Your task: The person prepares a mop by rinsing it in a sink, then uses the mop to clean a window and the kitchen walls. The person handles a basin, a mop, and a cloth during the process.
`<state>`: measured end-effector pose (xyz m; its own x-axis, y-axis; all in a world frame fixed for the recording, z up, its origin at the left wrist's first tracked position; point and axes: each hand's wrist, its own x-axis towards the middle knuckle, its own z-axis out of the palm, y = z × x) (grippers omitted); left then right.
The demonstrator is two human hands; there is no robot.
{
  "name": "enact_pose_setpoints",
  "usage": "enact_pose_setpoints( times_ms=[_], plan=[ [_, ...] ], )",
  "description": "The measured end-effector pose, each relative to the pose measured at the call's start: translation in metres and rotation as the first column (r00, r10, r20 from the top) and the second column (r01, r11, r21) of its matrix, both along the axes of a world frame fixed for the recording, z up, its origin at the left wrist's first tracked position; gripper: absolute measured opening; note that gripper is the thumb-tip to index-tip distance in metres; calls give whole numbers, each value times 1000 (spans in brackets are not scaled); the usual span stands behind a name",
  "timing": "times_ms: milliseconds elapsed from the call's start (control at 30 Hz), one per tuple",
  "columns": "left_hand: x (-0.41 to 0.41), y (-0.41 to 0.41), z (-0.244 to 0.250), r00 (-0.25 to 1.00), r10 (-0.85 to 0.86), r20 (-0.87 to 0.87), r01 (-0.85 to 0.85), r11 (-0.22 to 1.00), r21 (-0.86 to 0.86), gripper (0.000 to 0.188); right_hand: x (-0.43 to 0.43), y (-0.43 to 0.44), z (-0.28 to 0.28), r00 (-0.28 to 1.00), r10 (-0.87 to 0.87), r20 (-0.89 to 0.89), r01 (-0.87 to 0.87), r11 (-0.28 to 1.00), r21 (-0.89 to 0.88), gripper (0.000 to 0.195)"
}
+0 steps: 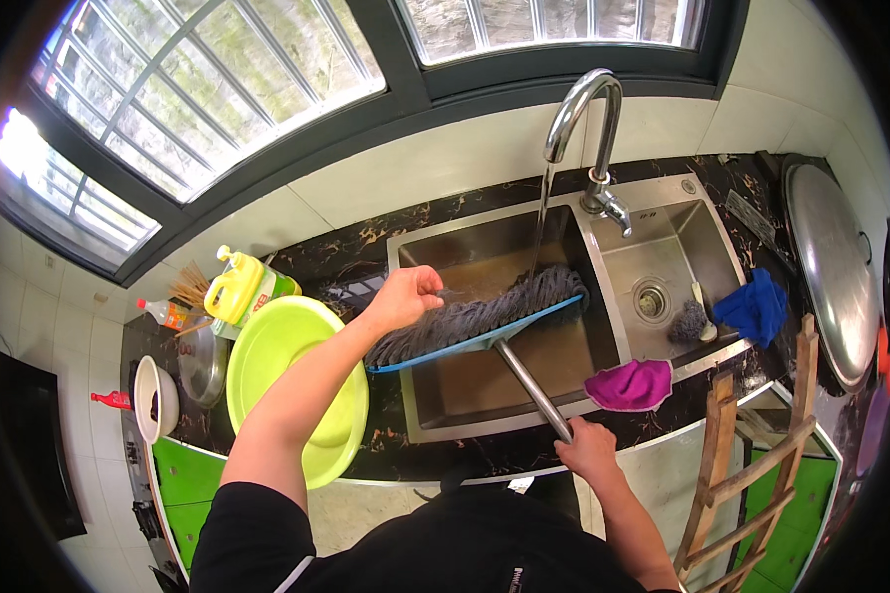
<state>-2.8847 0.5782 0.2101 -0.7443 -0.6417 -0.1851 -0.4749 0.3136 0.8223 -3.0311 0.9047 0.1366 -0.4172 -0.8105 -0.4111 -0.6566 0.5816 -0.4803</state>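
My right hand (589, 447) is closed round the metal handle (534, 389) of a flat mop. The mop's grey string head (482, 319), on a blue frame, lies slantwise over the left sink basin (504, 400), which holds murky brown water. From the chrome tap (601, 141) a stream runs down to the right part of the mop head. My left hand (409, 298) is raised just above the mop's left half, thumb and fingertips pinched together; whether something small is between them cannot be told.
A yellow-green plastic basin (348, 415) leans at left, by a yellow detergent bottle (248, 285). Right of the water, the smaller basin (638, 252) holds a scrubbing brush (690, 320). A magenta cloth (629, 385), a blue cloth (753, 305), a large metal lid (831, 274) and a wooden ladder (756, 474) are nearby.
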Motion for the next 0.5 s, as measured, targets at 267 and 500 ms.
enact_pose_setpoints(
  times_ms=[267, 500],
  plan=[
    [2, 11, 11, 999, 35, -28, -23, 937, 348, 16, 17, -142, 53, 942, 67, 328, 170, 750, -639, 23],
    [22, 14, 7, 980, 3, -200, 73, 925, 374, 30, 53, -209, 38, 513, 11, 858, 425, 865, -265, 20]
  ],
)
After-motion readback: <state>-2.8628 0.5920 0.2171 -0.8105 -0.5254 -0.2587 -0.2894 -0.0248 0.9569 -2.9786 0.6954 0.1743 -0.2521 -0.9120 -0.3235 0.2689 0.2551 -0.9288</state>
